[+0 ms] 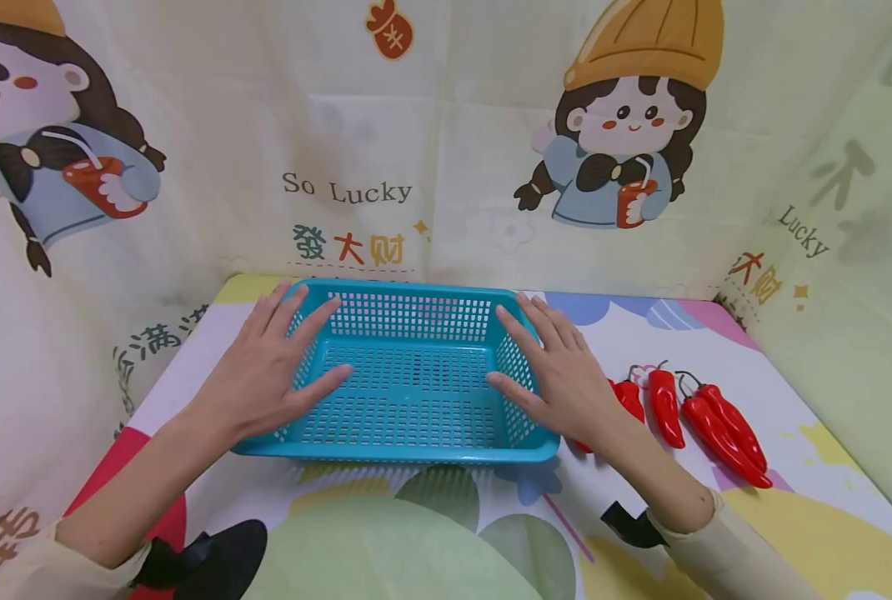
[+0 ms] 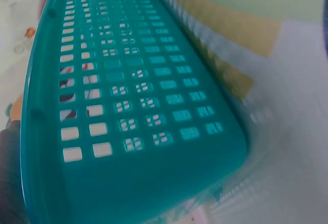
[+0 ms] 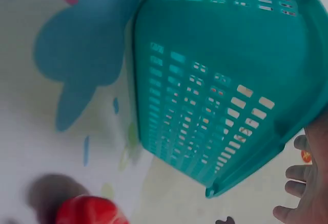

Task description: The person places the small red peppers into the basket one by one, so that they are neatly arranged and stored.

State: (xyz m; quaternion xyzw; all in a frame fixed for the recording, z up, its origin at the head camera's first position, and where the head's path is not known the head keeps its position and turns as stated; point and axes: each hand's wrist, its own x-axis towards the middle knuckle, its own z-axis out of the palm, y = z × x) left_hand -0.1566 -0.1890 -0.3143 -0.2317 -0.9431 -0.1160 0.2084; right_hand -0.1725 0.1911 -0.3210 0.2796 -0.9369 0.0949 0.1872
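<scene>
A blue-green plastic basket [image 1: 408,454] with perforated walls stands upright on the table, its slotted bottom visible from above. At its left end is my left hand [image 1: 266,367], fingers straight and spread over the rim. My right hand [image 1: 566,375] is spread the same way over the right end, thumb pointing inward. Neither hand curls round the rim; whether they touch it is hard to tell. Close-up, the basket wall [image 2: 128,183] fills much of the left wrist view. The right wrist view shows the basket's corner [image 3: 215,34] and fingertips beyond its rim.
Several red chili peppers [image 1: 663,408] lie to the right of the basket, some partly hidden by my right forearm. One pepper [image 3: 92,211] shows low in the right wrist view. A printed cloth [image 1: 446,150] hangs behind and along both sides of the patterned table [image 1: 386,542].
</scene>
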